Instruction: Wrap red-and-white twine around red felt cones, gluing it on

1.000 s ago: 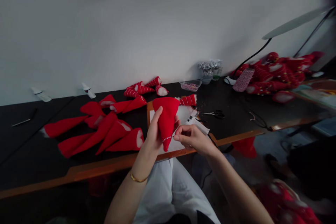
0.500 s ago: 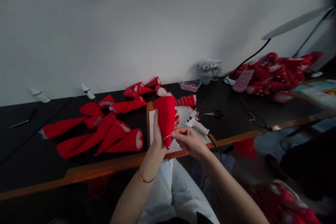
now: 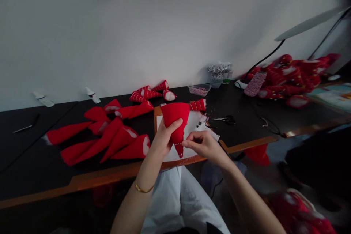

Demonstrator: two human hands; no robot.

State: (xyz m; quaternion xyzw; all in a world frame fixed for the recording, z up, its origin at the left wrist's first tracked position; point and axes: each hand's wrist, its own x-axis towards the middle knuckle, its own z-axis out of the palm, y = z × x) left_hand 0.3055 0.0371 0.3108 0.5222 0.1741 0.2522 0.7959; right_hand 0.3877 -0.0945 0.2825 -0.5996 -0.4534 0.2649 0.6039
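Observation:
A red felt cone [image 3: 175,114] hangs point down over the white sheet [image 3: 189,128] at the table's front edge. My left hand [image 3: 163,138] is wrapped round its left side, with the thumb across the front. Near the tip, a red-and-white cord [image 3: 178,144] runs across the cone. At the tip's right edge, the thumb and forefinger of my right hand [image 3: 204,145] are pinched together on the cord's end. Just behind that hand lies a white glue gun [image 3: 201,124], partly hidden by it.
Plain red cones [image 3: 109,139] lie at left, and cord-wrapped cones [image 3: 145,93] behind. Scissors [image 3: 226,119], a clear tray [image 3: 199,89] and a cord spool [image 3: 255,84] are to the right. Finished red pieces [image 3: 296,76] are heaped beside the lamp [image 3: 309,25]. White bottles [image 3: 92,95] stand near the wall.
The cone has been turned in my left hand, whose thumb now lies across its front. My right hand has shifted slightly right, still pinching near the tip.

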